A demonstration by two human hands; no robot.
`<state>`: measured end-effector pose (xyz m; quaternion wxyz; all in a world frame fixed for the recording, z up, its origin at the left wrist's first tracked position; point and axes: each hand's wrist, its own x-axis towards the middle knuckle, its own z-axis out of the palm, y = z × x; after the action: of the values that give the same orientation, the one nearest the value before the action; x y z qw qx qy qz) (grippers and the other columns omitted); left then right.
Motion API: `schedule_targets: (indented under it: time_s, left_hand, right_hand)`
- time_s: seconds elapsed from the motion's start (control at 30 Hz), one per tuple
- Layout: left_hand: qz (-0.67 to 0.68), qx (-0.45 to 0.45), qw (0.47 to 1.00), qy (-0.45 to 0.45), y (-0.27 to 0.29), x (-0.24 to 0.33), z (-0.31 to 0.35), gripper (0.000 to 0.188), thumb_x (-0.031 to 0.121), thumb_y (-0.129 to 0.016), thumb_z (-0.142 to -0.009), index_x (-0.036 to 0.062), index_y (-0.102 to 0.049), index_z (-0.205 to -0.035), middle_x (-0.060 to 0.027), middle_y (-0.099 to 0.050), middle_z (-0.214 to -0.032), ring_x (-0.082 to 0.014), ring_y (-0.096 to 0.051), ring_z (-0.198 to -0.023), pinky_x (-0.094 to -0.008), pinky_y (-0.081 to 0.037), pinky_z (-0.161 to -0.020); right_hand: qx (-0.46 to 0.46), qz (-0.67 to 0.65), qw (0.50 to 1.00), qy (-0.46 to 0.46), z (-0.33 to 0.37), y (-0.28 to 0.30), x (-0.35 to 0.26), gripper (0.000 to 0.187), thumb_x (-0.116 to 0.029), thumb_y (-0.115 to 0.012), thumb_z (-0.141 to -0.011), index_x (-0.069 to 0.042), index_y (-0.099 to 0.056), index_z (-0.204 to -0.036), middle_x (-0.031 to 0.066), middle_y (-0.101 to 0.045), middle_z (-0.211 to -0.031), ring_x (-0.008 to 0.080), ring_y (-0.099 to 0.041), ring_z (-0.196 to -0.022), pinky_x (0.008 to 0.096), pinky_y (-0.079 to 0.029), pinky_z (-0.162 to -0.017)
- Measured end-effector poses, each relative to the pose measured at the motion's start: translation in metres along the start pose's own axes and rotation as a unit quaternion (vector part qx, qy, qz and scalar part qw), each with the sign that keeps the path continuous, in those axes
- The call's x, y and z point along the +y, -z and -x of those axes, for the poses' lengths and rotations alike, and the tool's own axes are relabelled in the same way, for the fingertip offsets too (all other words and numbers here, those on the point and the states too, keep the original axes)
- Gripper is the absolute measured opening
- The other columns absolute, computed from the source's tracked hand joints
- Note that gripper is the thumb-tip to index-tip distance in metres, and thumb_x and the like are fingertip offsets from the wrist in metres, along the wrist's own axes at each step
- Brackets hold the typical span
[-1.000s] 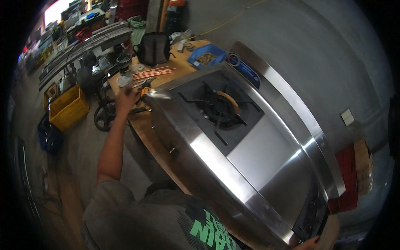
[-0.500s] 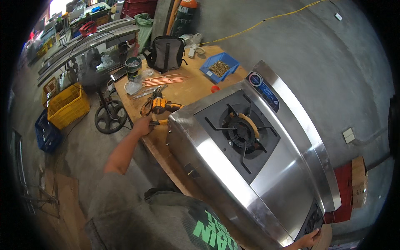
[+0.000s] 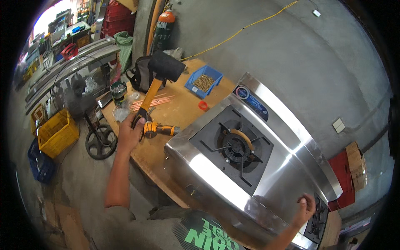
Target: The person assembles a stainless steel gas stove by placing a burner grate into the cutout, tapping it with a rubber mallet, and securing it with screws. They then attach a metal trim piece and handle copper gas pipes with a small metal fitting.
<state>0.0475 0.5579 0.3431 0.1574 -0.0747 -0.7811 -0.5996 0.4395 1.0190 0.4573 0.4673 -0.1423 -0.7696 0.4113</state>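
My left hand (image 3: 130, 132) grips the handle of a rubber mallet (image 3: 153, 91). Its black head is raised over the wooden workbench, in front of a backpack. Just beneath the handle, an orange and black cordless drill (image 3: 158, 129) lies on the bench. A stainless steel gas stove (image 3: 266, 166) fills the bench's right part, with a black burner (image 3: 237, 146) on its left and a second burner (image 3: 318, 218) at its right end. Over the steel top beside that second burner is my right hand (image 3: 305, 208), its fingers curled inward; whatever they may hold is hidden.
Copper tubes (image 3: 154, 102), a blue bin (image 3: 216, 74) of brass fittings and a red ring (image 3: 203, 106) lie on the workbench (image 3: 179, 104). Left of it stand a wheeled fan (image 3: 101, 141) and a yellow crate (image 3: 58, 133). A gas cylinder (image 3: 163, 31) stands behind.
My left hand has raised the mallet from the bench beside the stove's corner. My right hand has lifted off the stove's right end and moved inward. The view has shifted slightly.
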Motion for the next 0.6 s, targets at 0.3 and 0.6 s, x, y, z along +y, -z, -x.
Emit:
schedule_targets:
  time_s: [0.3, 0.6]
  left_hand:
    - [0.481, -0.496, 0.718, 0.089, -0.078, 0.121, 0.074, 0.062, 0.059, -0.058, -0.09, -0.0003, -0.063, -0.109, -0.0089, -0.062, -0.071, -0.0174, -0.06, -0.058, -0.0298, -0.049, -0.054]
    - [0.378, -0.645, 0.621, 0.235, -0.155, 0.135, 0.157, 0.06, 0.063, -0.051, -0.09, 0.005, -0.06, -0.102, -0.008, -0.06, -0.072, -0.0186, -0.059, -0.059, -0.0322, -0.049, -0.052]
  right_hand:
    - [-0.417, -0.025, 0.909, 0.015, -0.004, -0.166, -0.083, 0.058, -0.033, -0.074, -0.088, -0.001, -0.058, -0.133, 0.0162, -0.063, -0.117, 0.0251, -0.063, -0.107, 0.0368, -0.052, -0.09]
    - [-0.338, -0.251, 0.871, -0.254, 0.048, -0.159, -0.053, 0.055, -0.04, -0.062, -0.1, -0.005, -0.049, -0.141, 0.0095, -0.06, -0.117, 0.0192, -0.061, -0.103, 0.0364, -0.052, -0.09]
